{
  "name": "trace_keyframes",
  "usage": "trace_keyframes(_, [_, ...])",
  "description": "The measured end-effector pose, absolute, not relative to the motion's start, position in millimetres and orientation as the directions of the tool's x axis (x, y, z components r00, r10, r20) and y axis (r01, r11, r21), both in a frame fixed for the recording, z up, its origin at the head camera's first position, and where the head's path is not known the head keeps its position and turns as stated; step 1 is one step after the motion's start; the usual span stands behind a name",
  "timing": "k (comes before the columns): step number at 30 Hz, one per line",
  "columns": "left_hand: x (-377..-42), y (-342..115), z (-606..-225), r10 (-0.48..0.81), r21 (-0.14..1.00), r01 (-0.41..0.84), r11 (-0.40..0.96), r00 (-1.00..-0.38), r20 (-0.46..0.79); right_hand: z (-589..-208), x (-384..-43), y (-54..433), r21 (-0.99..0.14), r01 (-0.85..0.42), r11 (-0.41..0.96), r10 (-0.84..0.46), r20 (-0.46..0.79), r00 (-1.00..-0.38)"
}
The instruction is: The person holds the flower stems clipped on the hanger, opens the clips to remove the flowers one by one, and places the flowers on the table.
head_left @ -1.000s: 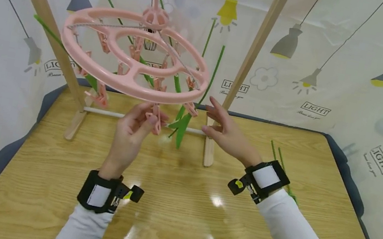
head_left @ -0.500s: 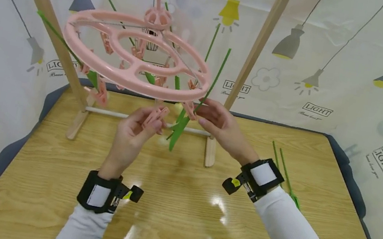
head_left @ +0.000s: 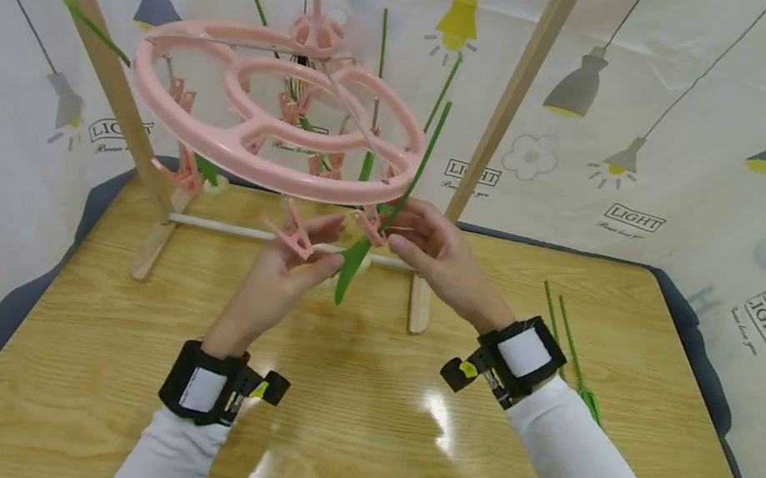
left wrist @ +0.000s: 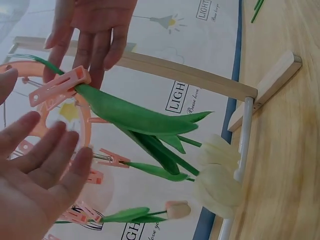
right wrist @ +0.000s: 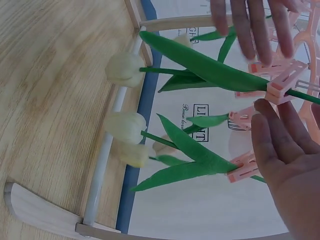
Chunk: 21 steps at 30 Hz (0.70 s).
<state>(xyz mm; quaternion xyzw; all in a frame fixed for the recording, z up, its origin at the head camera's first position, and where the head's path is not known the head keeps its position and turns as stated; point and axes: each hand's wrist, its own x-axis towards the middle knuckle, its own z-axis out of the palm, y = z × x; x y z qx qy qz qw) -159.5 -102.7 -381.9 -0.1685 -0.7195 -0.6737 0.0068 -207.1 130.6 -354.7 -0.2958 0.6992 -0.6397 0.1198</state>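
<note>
A pink round clip hanger hangs in front of me with several clips under its ring. A white tulip hangs head down from a clip, its green leaves below and its stem rising past the ring. My right hand is at this clip from the right, fingers extended; whether they touch it I cannot tell. My left hand is left of the tulip, fingers spread and holding nothing, near a bare clip. More tulips hang behind, partly hidden by the ring in the head view.
A wooden stand with a right post and a white lower bar carries the hanger. Green stems lie on the table at the right, partly behind my right forearm. Printed cloth surrounds the table.
My left hand has released the bare clip and moved right, toward the tulip. The right hand has moved left to the tulip's clip. The hanger and its hanging stems have turned slightly.
</note>
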Motion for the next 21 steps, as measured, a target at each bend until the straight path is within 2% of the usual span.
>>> trace_keyframes(4, [-163.6, -101.6, -384.4, 0.343, 0.957, 0.231, 0.177, -0.926, 0.16, -354.2, -206.2, 130.6, -0.965, -0.259, 0.03, -0.582, 0.194, -0.79])
trace_keyframes(7, [-164.5, -98.8, -386.9, 0.389, 0.947, 0.22, 0.235, -0.914, 0.116, -353.7, -204.5, 129.0, -0.966, -0.255, 0.051, -0.601, 0.174, -0.78])
trace_keyframes(12, [-165.5, -91.5, -388.1, 0.407, 0.946, 0.246, 0.213, -0.902, 0.143, -352.7, -200.7, 125.0, -0.962, -0.263, 0.076, -0.625, 0.16, -0.764])
trace_keyframes(21, [-165.5, -83.2, -383.5, 0.347, 0.948, 0.285, 0.141, -0.911, 0.222, -351.5, -192.2, 119.7, -0.95, -0.281, 0.138, -0.659, 0.124, -0.742])
